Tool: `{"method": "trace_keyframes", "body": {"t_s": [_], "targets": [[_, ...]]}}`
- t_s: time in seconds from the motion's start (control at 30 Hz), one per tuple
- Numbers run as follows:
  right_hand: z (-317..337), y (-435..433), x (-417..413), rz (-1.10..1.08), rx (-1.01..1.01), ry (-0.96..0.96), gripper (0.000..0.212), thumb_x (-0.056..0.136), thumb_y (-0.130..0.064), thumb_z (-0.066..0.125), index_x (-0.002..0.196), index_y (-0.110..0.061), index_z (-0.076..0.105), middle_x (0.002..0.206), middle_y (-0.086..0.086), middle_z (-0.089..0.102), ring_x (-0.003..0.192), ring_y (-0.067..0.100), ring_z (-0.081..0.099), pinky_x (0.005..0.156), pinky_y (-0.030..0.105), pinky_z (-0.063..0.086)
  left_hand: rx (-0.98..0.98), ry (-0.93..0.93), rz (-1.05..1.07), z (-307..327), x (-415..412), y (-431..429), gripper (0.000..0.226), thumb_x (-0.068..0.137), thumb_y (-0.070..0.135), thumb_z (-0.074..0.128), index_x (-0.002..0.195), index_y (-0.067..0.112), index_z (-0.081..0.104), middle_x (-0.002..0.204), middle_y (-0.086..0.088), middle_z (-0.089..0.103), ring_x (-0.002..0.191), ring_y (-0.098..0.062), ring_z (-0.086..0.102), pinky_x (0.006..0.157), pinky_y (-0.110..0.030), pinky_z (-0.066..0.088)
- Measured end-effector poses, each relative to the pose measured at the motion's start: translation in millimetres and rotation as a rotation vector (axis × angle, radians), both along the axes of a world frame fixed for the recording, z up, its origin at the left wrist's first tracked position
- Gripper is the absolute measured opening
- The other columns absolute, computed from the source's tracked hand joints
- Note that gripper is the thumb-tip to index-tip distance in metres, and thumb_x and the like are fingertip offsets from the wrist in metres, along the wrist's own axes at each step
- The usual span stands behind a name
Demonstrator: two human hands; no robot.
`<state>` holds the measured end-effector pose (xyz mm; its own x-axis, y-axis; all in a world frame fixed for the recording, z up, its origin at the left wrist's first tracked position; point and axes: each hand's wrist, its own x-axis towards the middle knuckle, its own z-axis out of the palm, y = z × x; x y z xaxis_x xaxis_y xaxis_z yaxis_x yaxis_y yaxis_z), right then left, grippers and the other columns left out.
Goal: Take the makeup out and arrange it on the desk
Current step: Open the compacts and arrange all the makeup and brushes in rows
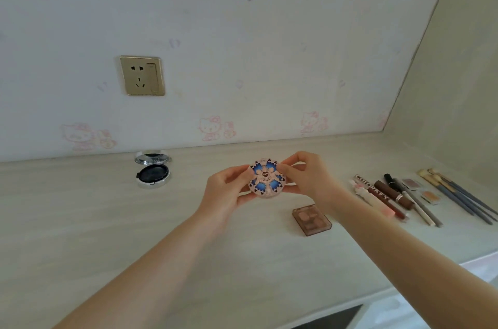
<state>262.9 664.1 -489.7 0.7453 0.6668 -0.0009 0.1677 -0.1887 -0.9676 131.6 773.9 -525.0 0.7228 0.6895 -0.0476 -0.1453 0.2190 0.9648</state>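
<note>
Both forearms reached forward; left hand (225, 188) and right hand (304, 177) pinched a patterned round compact (266, 180) (blue-and-pink lid) above the desk (80, 221).

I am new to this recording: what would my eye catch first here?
The round blue-patterned compact, pinched between the left hand and the right hand above the middle of the desk. Then the open black compact at the back left, and the row of tubes and brushes lying at the right.
</note>
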Motion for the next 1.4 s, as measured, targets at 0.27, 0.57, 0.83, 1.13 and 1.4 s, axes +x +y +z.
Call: {"method": "trace_keyframes", "body": {"t_s": [0.27, 0.57, 0.83, 1.13, 1.4], "targets": [[-15, 20, -51, 0.114, -0.019, -0.063, 0.007, 0.087, -0.013, 0.066, 0.090, -0.009, 0.061, 0.091, 0.010, 0.070, 0.083, 0.019, 0.070, 0.065, 0.035, 0.061, -0.025, 0.072, -0.003, -3, -64, 25, 0.022, 0.087, 0.009, 0.065, 0.109, 0.005, 0.068, 0.100, -0.012, 0.073, 0.089, -0.023, 0.071, 0.072, -0.030, 0.058], [-16, 28, -95, 0.467, -0.170, -0.594, 0.052, 0.082, -0.046, 0.066, 0.129, -0.027, 0.051, 0.125, -0.011, 0.054, 0.113, 0.004, 0.052, 0.094, 0.022, 0.047, -0.013, 0.120, 0.033, -9, -103, 37, 0.020, 0.086, 0.009, 0.066, 0.106, 0.004, 0.069, 0.095, -0.012, 0.074, 0.086, -0.025, 0.072, 0.075, -0.034, 0.057], [-18, 38, -108, 0.523, -0.194, -0.831, 0.070, 0.081, -0.047, 0.068, 0.140, -0.021, 0.043, 0.144, -0.005, 0.041, 0.128, 0.006, 0.041, 0.106, 0.014, 0.033, -0.164, -0.030, 0.010, -12, -115, 39, 0.028, 0.090, 0.016, 0.058, 0.107, -0.002, 0.068, 0.103, -0.020, 0.071, 0.089, -0.026, 0.069, 0.079, -0.030, 0.059], [-17, 45, -117, 0.432, -0.079, -0.508, 0.046, 0.081, -0.050, 0.065, 0.124, -0.033, 0.058, 0.111, -0.023, 0.063, 0.106, -0.010, 0.055, 0.093, 0.013, 0.042, -0.436, -0.153, -0.088, -6, -114, 32, 0.039, 0.090, 0.034, 0.054, 0.113, 0.005, 0.067, 0.113, -0.016, 0.068, 0.104, -0.035, 0.065, 0.092, -0.048, 0.052], [-8, 41, -123, 0.503, -0.109, -0.677, 0.053, 0.080, -0.045, 0.069, 0.127, -0.026, 0.054, 0.118, -0.011, 0.060, 0.108, 0.000, 0.048, 0.087, 0.005, 0.035, -0.497, -0.181, -0.070, -8, -117, 34, 0.045, 0.085, 0.033, 0.058, 0.117, 0.002, 0.064, 0.113, -0.020, 0.066, 0.098, -0.036, 0.065, 0.077, -0.042, 0.059]]}}
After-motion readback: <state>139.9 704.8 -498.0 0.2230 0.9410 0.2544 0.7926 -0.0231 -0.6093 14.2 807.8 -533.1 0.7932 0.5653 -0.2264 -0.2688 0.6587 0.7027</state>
